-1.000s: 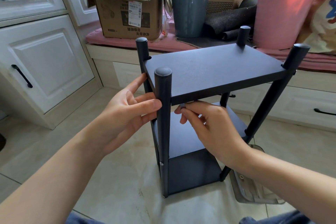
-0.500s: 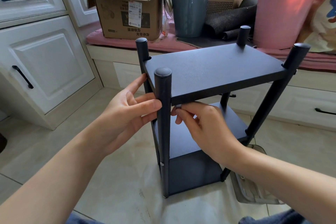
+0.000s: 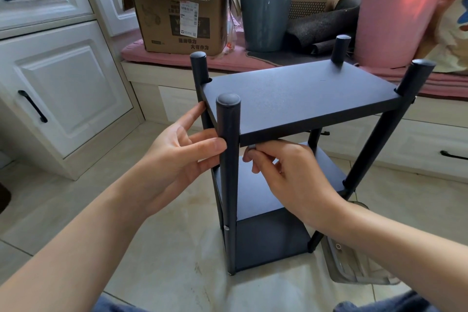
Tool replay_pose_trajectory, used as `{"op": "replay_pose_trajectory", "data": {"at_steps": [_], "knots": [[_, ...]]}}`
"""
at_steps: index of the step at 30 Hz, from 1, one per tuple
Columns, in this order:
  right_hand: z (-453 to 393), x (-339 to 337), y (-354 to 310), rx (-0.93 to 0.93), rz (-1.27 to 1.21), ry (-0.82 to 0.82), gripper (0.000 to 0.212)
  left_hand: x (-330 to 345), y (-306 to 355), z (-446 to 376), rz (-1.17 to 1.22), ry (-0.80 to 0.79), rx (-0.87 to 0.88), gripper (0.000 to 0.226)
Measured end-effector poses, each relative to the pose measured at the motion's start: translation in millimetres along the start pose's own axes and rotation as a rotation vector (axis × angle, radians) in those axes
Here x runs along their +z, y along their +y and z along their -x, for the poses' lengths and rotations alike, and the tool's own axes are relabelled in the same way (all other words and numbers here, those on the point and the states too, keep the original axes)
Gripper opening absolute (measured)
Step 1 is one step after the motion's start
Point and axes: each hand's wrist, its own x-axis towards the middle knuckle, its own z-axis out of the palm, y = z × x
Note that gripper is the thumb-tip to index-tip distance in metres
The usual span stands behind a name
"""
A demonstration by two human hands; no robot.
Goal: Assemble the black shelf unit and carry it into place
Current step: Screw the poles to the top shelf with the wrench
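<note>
Shelf upright on tile floor, frame centre. Left hand, fingers straight, presses near post. Right hand pinches small part under top board's front edge. Behind: cardboard box, grey bucket, pink tub. Tray lower right.

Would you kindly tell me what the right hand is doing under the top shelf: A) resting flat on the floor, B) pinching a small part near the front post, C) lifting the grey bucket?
B: the right hand pinches a small part just beneath the top shelf, beside the front post.
</note>
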Motion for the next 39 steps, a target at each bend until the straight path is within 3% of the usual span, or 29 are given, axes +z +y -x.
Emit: {"op": "replay_pose_trajectory", "data": {"at_steps": [9,15,22,30,39], "knots": [[-2.7,6.2,-3.0,0.052,-0.122,0.003,0.020,1.3,0.3,-0.1,0.011,-0.011,0.000,0.094],[-8.5,15.5,-7.6,0.093,-0.251,0.013,0.041,3.4,1.9,1.1,0.012,-0.011,-0.001,0.093],[-13.2,22.9,-1.2,0.122,-0.305,0.004,0.031,2.5,1.5,0.9,0.010,-0.023,-0.001,0.092],[2.3,13.7,6.1,0.056,-0.166,-0.065,0.031,0.5,1.8,0.2,-0.005,-0.013,-0.006,0.093],[5.2,0.9,10.1,-0.056,-0.030,0.023,0.026,1.4,2.4,0.8,-0.016,0.024,-0.015,0.097]]}}
